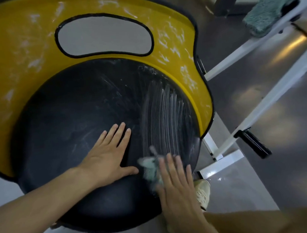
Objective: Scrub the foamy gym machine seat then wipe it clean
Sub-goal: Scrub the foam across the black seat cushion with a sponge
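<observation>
Two hands are on the black seat [74,109] right now: your left hand [105,154] lies flat near the middle with its fingers straight, holding nothing, and your right hand [176,184] presses flat on a small green cloth [150,168] at the near right edge (this hand looks blurry, but its fingers look straight, not curled). The seat is round like a dome and wet, with white foam lines [166,112] down its right side, so I think your flat hand could slip off the curved edge if you push hard. The cloth is only pinned under your fingers, so it could slide out and drop to the floor. You could also miss spots, because the yellow panel [21,43] behind the seat has foam smears too. Your shoe [203,192] stands close under the edge, and drips could make the shiny grey floor [276,163] slick there. Beside the seat runs a white frame [234,53] with a black handle [253,144] sticking out, which your arm might bump. A fluffy blue-green cloth [268,12] rests on the frame, well apart from you.
</observation>
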`<state>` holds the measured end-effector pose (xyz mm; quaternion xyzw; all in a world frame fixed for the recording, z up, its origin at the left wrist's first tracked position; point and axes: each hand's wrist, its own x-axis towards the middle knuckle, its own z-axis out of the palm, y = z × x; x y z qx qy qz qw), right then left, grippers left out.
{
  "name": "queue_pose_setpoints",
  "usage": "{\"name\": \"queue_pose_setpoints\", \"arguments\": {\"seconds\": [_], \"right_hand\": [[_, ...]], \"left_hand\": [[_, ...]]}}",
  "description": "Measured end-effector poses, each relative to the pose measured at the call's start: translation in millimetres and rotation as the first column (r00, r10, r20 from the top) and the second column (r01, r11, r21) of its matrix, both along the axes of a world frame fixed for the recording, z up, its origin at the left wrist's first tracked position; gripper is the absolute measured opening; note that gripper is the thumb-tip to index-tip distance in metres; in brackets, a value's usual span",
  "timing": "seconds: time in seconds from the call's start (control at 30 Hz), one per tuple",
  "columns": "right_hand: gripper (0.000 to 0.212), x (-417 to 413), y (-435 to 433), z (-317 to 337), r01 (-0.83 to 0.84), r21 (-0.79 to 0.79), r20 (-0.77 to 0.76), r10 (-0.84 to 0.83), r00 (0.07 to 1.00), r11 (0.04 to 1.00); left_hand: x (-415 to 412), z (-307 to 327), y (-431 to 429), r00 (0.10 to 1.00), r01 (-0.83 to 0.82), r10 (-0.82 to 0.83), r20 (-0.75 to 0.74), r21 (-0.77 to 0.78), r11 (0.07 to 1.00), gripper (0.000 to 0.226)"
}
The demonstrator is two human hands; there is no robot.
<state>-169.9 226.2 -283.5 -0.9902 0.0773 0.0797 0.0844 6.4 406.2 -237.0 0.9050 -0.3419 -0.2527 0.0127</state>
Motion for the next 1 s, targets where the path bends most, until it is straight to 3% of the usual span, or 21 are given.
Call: {"name": "queue_pose_setpoints", "arguments": {"seconds": [0.13,0.27,0.47,0.63,0.77,0.87,1.0], "right_hand": [[0.059,62.1,-57.7,0.7,0.215,0.054,0.023,-0.216,0.976,0.975],[0.061,68.0,-55.2,5.4,0.273,0.125,0.007,-0.276,0.961,0.954],[0.063,-16.2,38.6,-5.2,0.067,0.059,0.057,-0.070,0.996,0.996],[0.063,-2.6,17.0,-5.7,-0.070,0.009,0.011,0.070,0.998,0.998],[0.063,64.5,-47.0,2.2,0.087,0.041,-0.013,-0.087,0.996,0.995],[0.064,103.0,-77.5,7.4,0.057,0.048,-0.033,-0.055,0.998,0.997],[0.062,90.1,-55.5,9.8,0.111,-0.003,-0.078,-0.111,0.991,0.994]], "left_hand": [[-2.9,0.0,-1.5,1.000,0.019,-0.018,-0.016,0.030,0.999,0.118],[0.0,0.4,-4.3,1.000,0.024,-0.024,-0.019,0.027,0.999,0.120],[2.4,-0.9,-8.1,0.999,0.035,-0.035,0.004,0.035,0.999,0.120],[3.5,-5.0,-2.7,0.999,0.035,-0.035,0.005,0.008,0.999,0.121],[2.0,-4.6,0.5,0.999,0.033,-0.032,-0.008,0.007,0.999,0.118],[3.1,-3.3,0.0,0.999,0.033,-0.033,-0.011,-0.002,0.999,0.119],[5.0,-0.2,-0.9,0.999,0.043,-0.043,-0.029,0.021,0.999,0.120]]}}
